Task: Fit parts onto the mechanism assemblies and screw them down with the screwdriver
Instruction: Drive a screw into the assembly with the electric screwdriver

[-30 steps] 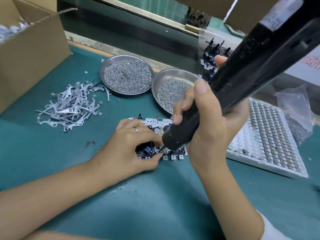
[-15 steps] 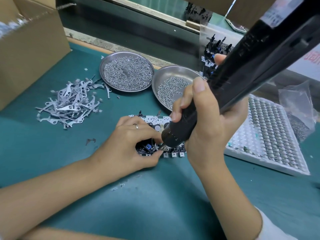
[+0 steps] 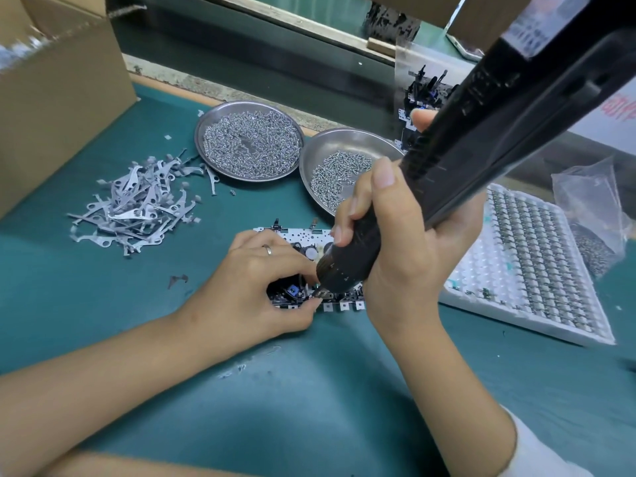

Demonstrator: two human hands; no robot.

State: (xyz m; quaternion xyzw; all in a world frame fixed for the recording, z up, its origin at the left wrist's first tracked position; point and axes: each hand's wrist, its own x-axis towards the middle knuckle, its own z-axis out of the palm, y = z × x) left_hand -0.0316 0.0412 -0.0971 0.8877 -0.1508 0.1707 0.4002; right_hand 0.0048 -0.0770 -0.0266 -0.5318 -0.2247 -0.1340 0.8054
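Note:
A small metal mechanism assembly (image 3: 298,235) with black gears and a blue part lies flat on the green mat at the centre. My left hand (image 3: 251,287) curls over its near left side, thumb and fingers pinching it by the front edge. My right hand (image 3: 402,242) grips a big black electric screwdriver (image 3: 481,139), tilted up to the right. Its tip touches the assembly's front edge beside my left thumb. A heap of flat grey metal levers (image 3: 137,204) lies on the mat to the left.
Two steel dishes of screws, one (image 3: 249,111) at back centre and one (image 3: 339,141) to its right. A white tray (image 3: 537,266) of small parts on the right, a plastic bag (image 3: 592,215) behind it. A cardboard box (image 3: 58,87) at far left. More assemblies (image 3: 420,94) at the back.
Both hands stay on the assembly. The screwdriver tip has dropped slightly onto its front edge, and the view has shifted a little.

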